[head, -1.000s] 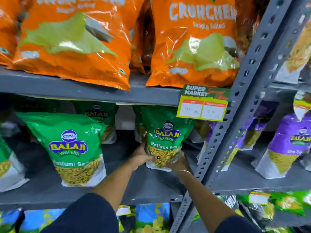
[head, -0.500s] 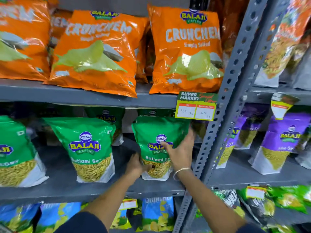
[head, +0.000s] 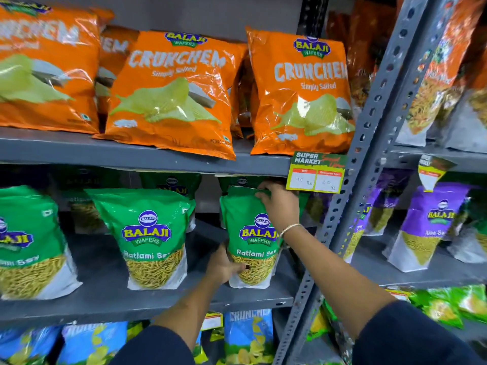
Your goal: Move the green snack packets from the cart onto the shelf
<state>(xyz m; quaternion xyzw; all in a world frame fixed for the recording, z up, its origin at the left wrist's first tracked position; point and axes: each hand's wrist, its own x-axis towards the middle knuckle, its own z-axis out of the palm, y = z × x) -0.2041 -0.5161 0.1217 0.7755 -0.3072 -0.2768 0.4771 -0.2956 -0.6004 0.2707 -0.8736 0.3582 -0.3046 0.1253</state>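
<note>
The green foil snack packet under the hands carries a blue oval logo with yellow lettering, white flavour text, and a clear window of yellow-brown strands above a white base. Its neighbour, a second green foil packet, shows the same pattern. The painted metal shelf is plain grey, and the perforated metal upright matches it. Above, glossy orange crisp bags bear white lettering and pale green crisp pictures. The card price tag is green and yellow with red-topped white boxes. Purple foil packets stand further right, blue crisp bags below. Both sleeves are dark navy; a thin silver bangle circles the right wrist.
</note>
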